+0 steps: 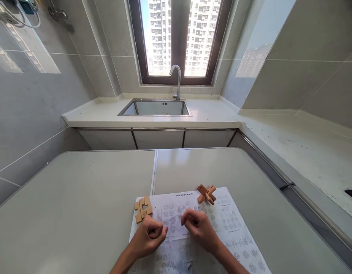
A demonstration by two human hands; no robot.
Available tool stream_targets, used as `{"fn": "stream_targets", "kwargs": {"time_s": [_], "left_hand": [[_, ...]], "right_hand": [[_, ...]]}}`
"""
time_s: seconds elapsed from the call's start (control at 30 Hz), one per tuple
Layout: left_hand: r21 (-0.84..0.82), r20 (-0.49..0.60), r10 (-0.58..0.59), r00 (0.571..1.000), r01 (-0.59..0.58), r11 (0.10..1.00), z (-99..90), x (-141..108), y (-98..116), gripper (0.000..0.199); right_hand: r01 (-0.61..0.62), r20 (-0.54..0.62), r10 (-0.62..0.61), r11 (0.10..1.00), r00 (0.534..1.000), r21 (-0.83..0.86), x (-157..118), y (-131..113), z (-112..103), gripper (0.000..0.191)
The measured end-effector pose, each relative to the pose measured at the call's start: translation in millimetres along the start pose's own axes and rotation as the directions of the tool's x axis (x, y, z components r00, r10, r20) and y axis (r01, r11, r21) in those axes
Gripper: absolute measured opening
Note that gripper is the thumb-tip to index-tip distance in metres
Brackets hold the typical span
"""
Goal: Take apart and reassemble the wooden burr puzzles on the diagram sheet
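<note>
My left hand (151, 235) is closed in a loose fist, thumb pointing right, over the left part of a printed instruction sheet (187, 205). No object shows in its fingers. Just beyond it, flat notched wooden puzzle pieces (143, 208) lie together on the sheet's upper left corner. To the right, my right hand (199, 228) has its fingers curled in, and I see nothing in them. Past that hand, a wooden interlocking puzzle (206, 194) of crossed sticks rests at the sheet's top edge. The two hands are apart and touch neither wooden thing.
The sheet lies on a pale table (79, 198) with a seam down its middle. Beyond stands a white counter (213, 108) with a sink (153, 115) and a faucet (178, 82) under a window. Another counter (307, 140) runs along the right.
</note>
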State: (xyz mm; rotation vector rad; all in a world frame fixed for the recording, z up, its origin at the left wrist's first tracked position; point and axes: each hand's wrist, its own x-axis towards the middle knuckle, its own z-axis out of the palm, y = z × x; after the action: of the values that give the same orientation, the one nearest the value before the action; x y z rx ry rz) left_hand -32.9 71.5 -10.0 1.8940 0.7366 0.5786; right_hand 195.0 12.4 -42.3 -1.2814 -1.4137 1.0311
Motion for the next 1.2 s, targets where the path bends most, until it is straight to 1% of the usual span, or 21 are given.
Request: {"fn": "stream_targets", "kwargs": {"time_s": [0.1, 0.2, 0.27, 0.33, 0.43, 0.5, 0.53, 0.57, 0.63, 0.67, 0.77, 0.83, 0.9, 1.0, 1.1, 1.2], "left_hand": [[0.011, 0.007, 0.011, 1.000, -0.011, 1.000, -0.5, -2.6, -2.3, 0.056], [-0.005, 0.010, -0.003, 1.000, 0.003, 1.000, -1.7, -7.5, -2.7, 0.057], [-0.026, 0.011, -0.017, 1.000, 0.017, 1.000, -3.8, -10.9, -1.5, 0.057], [-0.061, 0.011, -0.026, 1.000, 0.027, 0.998, -7.5, -13.1, -0.4, 0.059], [-0.175, 0.026, -0.035, 0.999, 0.039, 0.984, -15.3, -14.0, -2.5, 0.064], [-0.342, 0.060, -0.058, 0.997, 0.075, 0.937, -20.3, -14.0, -7.2, 0.068], [-0.457, 0.097, -0.075, 0.992, 0.112, 0.882, -22.4, -14.3, -10.1, 0.071], [-0.571, 0.147, -0.094, 0.985, 0.162, 0.805, -24.1, -14.9, -13.2, 0.074], [-0.710, 0.245, -0.113, 0.963, 0.257, 0.655, -26.6, -17.3, -18.6, 0.080], [-0.738, 0.280, -0.118, 0.953, 0.292, 0.608, -27.4, -18.9, -20.7, 0.083], [-0.751, 0.344, -0.129, 0.930, 0.355, 0.557, -29.2, -24.1, -24.2, 0.088], [-0.755, 0.388, -0.131, 0.912, 0.396, 0.523, -29.9, -26.7, -24.9, 0.089], [-0.754, 0.428, -0.129, 0.894, 0.432, 0.494, -30.1, -28.3, -24.9, 0.090], [-0.749, 0.478, -0.120, 0.870, 0.475, 0.462, -29.0, -29.2, -24.0, 0.089], [-0.746, 0.510, -0.107, 0.854, 0.501, 0.439, -27.0, -29.7, -22.2, 0.088], [-0.742, 0.532, -0.096, 0.841, 0.518, 0.426, -25.9, -29.7, -20.0, 0.088]], "right_hand": [[-0.004, 0.002, 0.004, 1.000, 1.000, -0.004, 0.0, -0.9, -1.5, 0.017], [-0.017, 0.001, 0.017, 1.000, 1.000, -0.006, -5.0, -2.3, -4.3, 0.018], [-0.048, -0.007, 0.048, 0.999, 0.999, 0.012, -11.6, -2.6, -7.0, 0.017], [-0.105, -0.021, 0.107, 0.992, 0.994, 0.071, -19.5, -2.3, -10.1, 0.017], [-0.183, -0.047, 0.197, 0.960, 0.979, 0.213, -29.3, -1.3, -14.6, 0.013], [-0.213, -0.058, 0.243, 0.925, 0.968, 0.316, -32.0, -0.8, -17.6, 0.010], [-0.224, -0.057, 0.265, 0.896, 0.962, 0.383, -32.0, -0.5, -19.3, 0.011], [-0.235, -0.050, 0.291, 0.853, 0.955, 0.466, -31.3, 0.0, -21.2, 0.013], [-0.249, -0.017, 0.343, 0.714, 0.939, 0.654, -28.2, 1.7, -25.6, 0.020], [-0.247, 0.004, 0.362, 0.626, 0.932, 0.739, -26.4, 3.1, -28.2, 0.023], [-0.223, 0.075, 0.364, 0.385, 0.929, 0.896, -21.7, 10.0, -36.0, 0.031], [-0.216, 0.130, 0.310, 0.259, 0.942, 0.941, -20.1, 15.6, -40.4, 0.033], [-0.219, 0.175, 0.250, 0.158, 0.952, 0.963, -19.2, 20.2, -43.4, 0.033], [-0.230, 0.213, 0.199, 0.064, 0.956, 0.971, -17.9, 23.2, -45.7, 0.038], [-0.251, 0.244, 0.165, 0.024, 0.956, 0.968, -15.8, 22.4, -47.0, 0.042], [-0.257, 0.256, 0.143, -0.012, 0.956, 0.966, -12.9, 20.9, -48.1, 0.042]]}}
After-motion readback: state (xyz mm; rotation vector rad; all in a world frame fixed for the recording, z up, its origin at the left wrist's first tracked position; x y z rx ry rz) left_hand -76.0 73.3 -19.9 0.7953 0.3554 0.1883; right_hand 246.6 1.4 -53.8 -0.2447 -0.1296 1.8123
